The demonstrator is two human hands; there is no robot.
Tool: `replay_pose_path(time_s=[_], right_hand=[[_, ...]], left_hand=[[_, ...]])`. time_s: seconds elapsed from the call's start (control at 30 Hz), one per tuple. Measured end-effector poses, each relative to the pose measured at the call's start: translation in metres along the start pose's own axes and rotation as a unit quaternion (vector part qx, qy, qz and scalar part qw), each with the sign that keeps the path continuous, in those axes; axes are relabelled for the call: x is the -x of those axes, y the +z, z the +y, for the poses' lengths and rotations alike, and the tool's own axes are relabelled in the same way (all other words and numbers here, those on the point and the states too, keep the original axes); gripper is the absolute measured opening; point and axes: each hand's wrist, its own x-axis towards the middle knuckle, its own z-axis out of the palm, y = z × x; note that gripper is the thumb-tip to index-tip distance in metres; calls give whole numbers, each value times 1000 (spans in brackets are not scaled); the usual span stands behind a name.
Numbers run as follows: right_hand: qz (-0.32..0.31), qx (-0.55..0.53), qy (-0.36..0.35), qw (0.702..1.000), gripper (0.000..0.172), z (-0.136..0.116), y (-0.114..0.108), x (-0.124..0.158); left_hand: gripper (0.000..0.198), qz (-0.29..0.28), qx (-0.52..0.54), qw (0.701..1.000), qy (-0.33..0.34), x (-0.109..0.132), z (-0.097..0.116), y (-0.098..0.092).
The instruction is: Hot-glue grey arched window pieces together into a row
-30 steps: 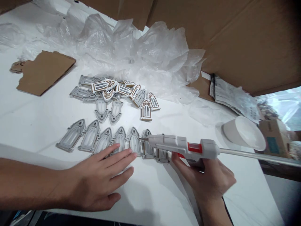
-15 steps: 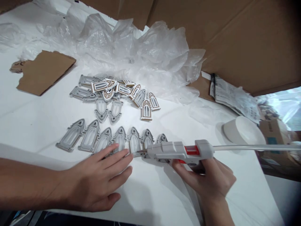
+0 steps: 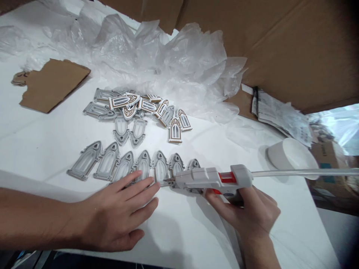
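Gun axis: I'm holding the hot glue gun (image 3: 209, 178) nearly level, its nozzle pointing left at the foot of a grey window piece (image 3: 160, 170), the glue stick (image 3: 305, 172) trailing right.
Right hand: my right hand (image 3: 244, 211) is gripping the handle.
Left hand: my left hand (image 3: 114, 215) is lying flat, fingers spread, its fingertips (image 3: 153, 191) beside the row.
Hands: they're apart, with the nozzle between them.
Beyond: a pile of window pieces (image 3: 137, 108) is sitting ahead, against plastic wrap (image 3: 171, 67).

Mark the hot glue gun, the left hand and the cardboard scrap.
hot glue gun (image 3: 202, 178), head view, on the grey barrel
left hand (image 3: 112, 215), head view, on its back
cardboard scrap (image 3: 53, 86), head view, on its middle
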Motion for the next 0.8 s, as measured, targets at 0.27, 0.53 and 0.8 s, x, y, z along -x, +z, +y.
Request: replay_pose_path(time_s=[0.27, 0.53, 0.8], right_hand=[[-11, -5, 8, 1000, 39, 2, 1, 3], [-11, -8, 4, 1000, 40, 2, 1, 3], [-10, -8, 2, 1000, 42, 3, 1, 4]], left_hand=[[44, 6, -2, 1000, 1, 0, 0, 2], [43, 14, 10, 1000, -12, -2, 2, 3], [42, 19, 11, 1000, -5, -2, 1, 2]])
